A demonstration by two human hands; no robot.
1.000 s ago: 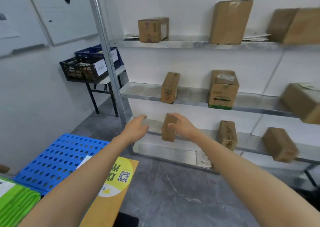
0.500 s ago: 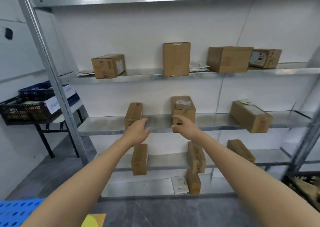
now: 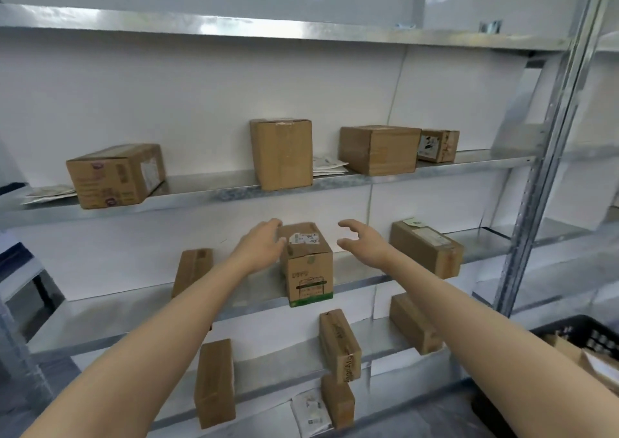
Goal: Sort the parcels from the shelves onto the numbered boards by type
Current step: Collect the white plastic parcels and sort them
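Shelf (image 3: 134, 310) closer, left hand (image 3: 264, 248) now against parcel (image 3: 308, 267)

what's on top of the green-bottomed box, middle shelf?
A white label sits on the box's top. The left hand covers the top's left edge, so that strip cannot be seen.

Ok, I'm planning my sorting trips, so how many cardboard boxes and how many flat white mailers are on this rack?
Cardboard boxes: 11
Flat white mailers: 3
Total: 14
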